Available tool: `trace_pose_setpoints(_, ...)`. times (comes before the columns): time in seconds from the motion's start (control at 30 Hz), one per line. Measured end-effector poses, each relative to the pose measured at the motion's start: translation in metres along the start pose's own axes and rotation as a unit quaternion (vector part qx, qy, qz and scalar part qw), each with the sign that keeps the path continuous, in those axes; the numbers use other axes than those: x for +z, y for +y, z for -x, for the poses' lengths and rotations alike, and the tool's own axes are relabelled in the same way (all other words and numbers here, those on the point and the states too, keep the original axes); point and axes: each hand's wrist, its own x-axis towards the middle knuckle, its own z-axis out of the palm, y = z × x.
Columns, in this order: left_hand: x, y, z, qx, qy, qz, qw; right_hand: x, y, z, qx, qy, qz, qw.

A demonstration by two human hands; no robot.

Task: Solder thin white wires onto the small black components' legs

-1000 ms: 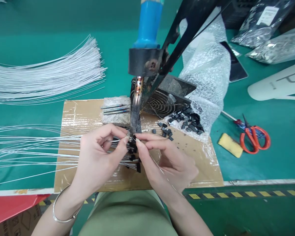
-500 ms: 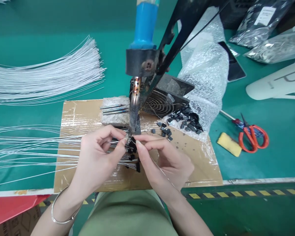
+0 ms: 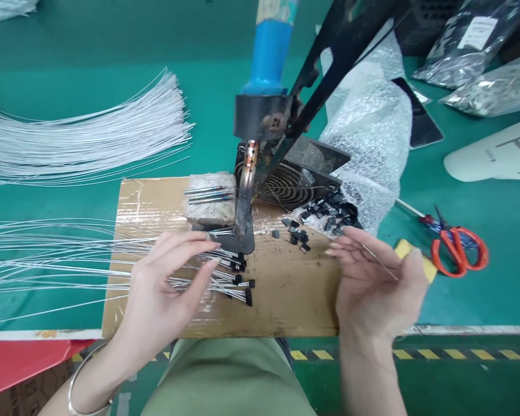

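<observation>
A person's two bare hands are held apart, one on each side of the soldering iron (image 3: 246, 190). The left hand (image 3: 167, 277) is near the iron's tip, to its left and closer to the body, back mostly upward, fingers stretched toward the tip; I can see a gap between thumb and forefinger. The right hand (image 3: 375, 283) is well to the iron's right, palm turned inward, fingers loosely curled, thumb standing apart. Both wrists look nearly straight, the forearms bare.
</observation>
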Motion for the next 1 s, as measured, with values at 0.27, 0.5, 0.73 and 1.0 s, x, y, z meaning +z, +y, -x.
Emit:
trace_pose_setpoints(0.27,-0.065,-0.069,-0.074,-0.032,0.091,-0.231,0.968,-0.003,0.005,-0.003,0.011,-0.007,-0.005,1.000)
trace_pose_setpoints(0.5,-0.083,-0.122,-0.141,-0.026,0.014,-0.263,0.964,-0.002,0.007,0.000,0.006,-0.010,0.016,1.000)
trace_pose_setpoints(0.73,-0.086,-0.113,-0.152,-0.022,-0.035,-0.234,0.971,0.000,0.007,0.003,-0.009,-0.003,0.027,1.000)
trace_pose_setpoints(1.0,-0.102,-0.072,-0.128,-0.054,0.056,-0.100,0.992,0.001,0.007,0.005,-0.007,-0.002,0.030,1.000)
